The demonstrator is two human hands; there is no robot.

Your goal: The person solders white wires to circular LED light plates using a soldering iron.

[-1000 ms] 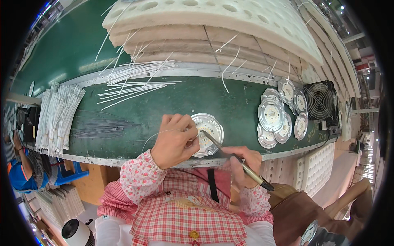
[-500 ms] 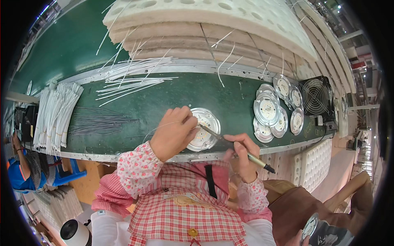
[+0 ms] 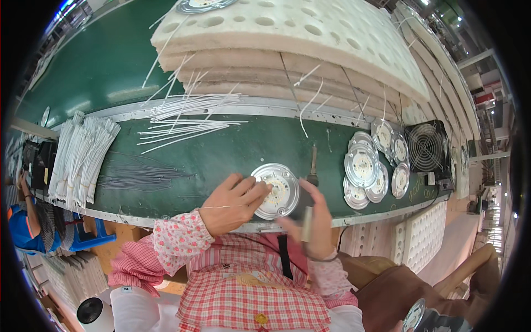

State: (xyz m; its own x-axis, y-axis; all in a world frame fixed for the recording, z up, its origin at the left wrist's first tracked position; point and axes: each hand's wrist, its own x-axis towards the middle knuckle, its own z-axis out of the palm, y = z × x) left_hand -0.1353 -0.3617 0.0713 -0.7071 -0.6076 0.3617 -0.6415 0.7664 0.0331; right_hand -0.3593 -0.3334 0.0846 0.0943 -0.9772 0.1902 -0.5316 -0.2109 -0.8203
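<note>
A round silver disc with a pale circuit board (image 3: pixel 285 191) lies on the green bench in front of me. My left hand (image 3: pixel 235 205) is closed at its left side, fingertips over the board. A thin solder wire (image 3: pixel 227 207) runs across that hand and is pinched in its fingers, which partly hide it. To the disc's right, my right hand (image 3: pixel 318 224), smeared by motion, grips a soldering iron (image 3: pixel 313 171). The iron's dark tip points to the far side of the bench, apart from the disc. Its light handle lies against my palm.
Several similar discs (image 3: pixel 362 166) are piled at right, beside a black fan (image 3: pixel 426 143). At left are bundled white wires (image 3: pixel 80 160), with dark wires (image 3: pixel 146 174) and loose white wires (image 3: pixel 188 122) nearer the middle. Stacked foam trays (image 3: pixel 287 41) rise behind. A co-worker's arm (image 3: pixel 470 268) shows at right.
My right hand has drawn the soldering iron's tip off the board and swung it to the right, pointing away. My left fingers stay by the disc. The whole view has shifted slightly.
</note>
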